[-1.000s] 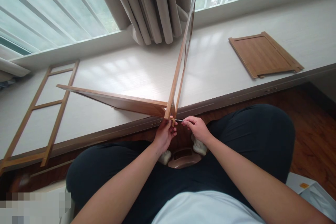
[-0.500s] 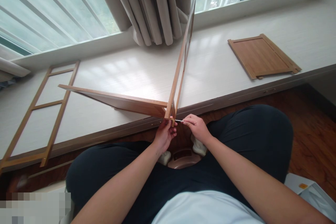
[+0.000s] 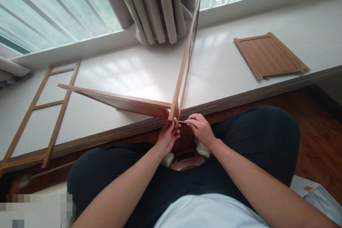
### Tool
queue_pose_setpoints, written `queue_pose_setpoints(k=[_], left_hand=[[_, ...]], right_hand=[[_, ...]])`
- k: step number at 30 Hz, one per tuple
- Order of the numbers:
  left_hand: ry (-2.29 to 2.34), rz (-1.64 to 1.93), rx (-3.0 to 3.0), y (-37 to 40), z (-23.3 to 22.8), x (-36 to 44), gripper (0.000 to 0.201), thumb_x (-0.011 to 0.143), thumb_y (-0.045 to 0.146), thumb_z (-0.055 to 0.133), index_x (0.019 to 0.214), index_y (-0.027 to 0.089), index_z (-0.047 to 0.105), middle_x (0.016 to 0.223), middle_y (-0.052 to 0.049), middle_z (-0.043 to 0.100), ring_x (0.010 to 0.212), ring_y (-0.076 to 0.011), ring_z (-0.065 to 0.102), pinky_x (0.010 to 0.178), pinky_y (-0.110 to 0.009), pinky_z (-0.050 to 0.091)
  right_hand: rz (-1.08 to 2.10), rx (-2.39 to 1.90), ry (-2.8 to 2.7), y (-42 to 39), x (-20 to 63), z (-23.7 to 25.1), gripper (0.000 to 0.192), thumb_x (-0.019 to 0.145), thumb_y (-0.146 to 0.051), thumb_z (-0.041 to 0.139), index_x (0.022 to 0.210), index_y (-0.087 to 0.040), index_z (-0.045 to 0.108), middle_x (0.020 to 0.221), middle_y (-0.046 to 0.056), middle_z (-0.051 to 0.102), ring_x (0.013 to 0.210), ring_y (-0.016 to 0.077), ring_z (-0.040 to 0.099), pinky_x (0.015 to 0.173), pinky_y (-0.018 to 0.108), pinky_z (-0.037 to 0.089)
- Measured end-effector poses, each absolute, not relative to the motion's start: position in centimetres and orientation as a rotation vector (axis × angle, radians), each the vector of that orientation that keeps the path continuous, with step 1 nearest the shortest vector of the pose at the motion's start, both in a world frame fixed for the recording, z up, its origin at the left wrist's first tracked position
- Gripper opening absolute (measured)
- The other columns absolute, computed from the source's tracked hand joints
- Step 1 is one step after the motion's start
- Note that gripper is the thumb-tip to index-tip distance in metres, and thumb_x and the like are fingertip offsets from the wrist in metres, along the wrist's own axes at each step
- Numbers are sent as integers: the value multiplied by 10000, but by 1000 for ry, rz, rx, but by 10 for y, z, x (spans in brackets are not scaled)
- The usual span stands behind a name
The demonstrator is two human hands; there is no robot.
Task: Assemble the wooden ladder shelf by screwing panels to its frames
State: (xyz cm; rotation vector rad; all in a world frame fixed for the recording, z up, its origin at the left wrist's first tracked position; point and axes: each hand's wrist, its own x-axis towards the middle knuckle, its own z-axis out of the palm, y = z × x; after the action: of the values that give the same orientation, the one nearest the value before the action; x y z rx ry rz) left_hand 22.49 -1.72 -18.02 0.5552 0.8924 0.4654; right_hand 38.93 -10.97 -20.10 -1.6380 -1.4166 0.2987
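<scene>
My left hand (image 3: 168, 136) is closed round the near lower end of an upright wooden frame (image 3: 179, 87), its fingers wrapped under the corner. From that corner a wooden panel (image 3: 120, 101) stretches away to the left, meeting the frame at an angle. In a pinch, my right hand (image 3: 201, 128) holds a thin metal rod (image 3: 182, 122), like a hex key, pointing left into the frame's end. The rod's tip is hidden at the wood and my left fingers. Its other end is covered by my right fingers.
On the white ledge (image 3: 213, 60), a ladder-like wooden frame (image 3: 48, 103) lies at left and a flat wooden panel (image 3: 271, 57) at right. Grey curtains (image 3: 149, 7) hang behind. Below, between my shoes, sits a brownish plastic object (image 3: 187, 164). A white box (image 3: 307, 192) is at lower right.
My right fingers have shifted slightly on the metal rod, the fingers now straighter. My left hand and the wooden parts stay nearly the same; the view has moved a little.
</scene>
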Motion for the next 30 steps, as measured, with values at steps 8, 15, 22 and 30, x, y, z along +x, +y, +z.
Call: queue_pose_setpoints(k=[8, 15, 22, 30], left_hand=[[892, 463, 561, -17, -181, 225, 556, 699, 456, 924, 1112, 222, 633, 859, -3, 667, 643, -90, 565, 554, -190, 437], [882, 463, 562, -17, -180, 225, 541, 708, 452, 920, 1109, 223, 639, 856, -2, 663, 646, -90, 565, 554, -189, 433], [891, 466, 553, -16, -180, 226, 554, 694, 449, 929, 1101, 214, 635, 845, -5, 668, 640, -89, 564, 550, -187, 432], [897, 469, 551, -16, -181, 225, 563, 688, 450, 932, 1107, 217, 638, 851, -2, 671, 642, -90, 573, 551, -191, 441]], right_hand=[[532, -1661, -1289, -110, 388, -198, 223, 1026, -303, 566, 962, -230, 768, 921, 80, 722, 915, 251, 646, 853, 393, 501], [732, -1630, -1110, -110, 386, -197, 254, 995, -377, 609, 852, -228, 757, 834, 54, 726, 814, 226, 665, 780, 353, 484], [800, -1641, -1045, -109, 385, -199, 246, 977, -372, 618, 823, -218, 734, 843, 43, 708, 831, 213, 642, 796, 339, 464], [751, -1587, -1082, -109, 387, -203, 243, 992, -385, 611, 860, -228, 740, 856, 45, 702, 835, 217, 645, 798, 342, 486]])
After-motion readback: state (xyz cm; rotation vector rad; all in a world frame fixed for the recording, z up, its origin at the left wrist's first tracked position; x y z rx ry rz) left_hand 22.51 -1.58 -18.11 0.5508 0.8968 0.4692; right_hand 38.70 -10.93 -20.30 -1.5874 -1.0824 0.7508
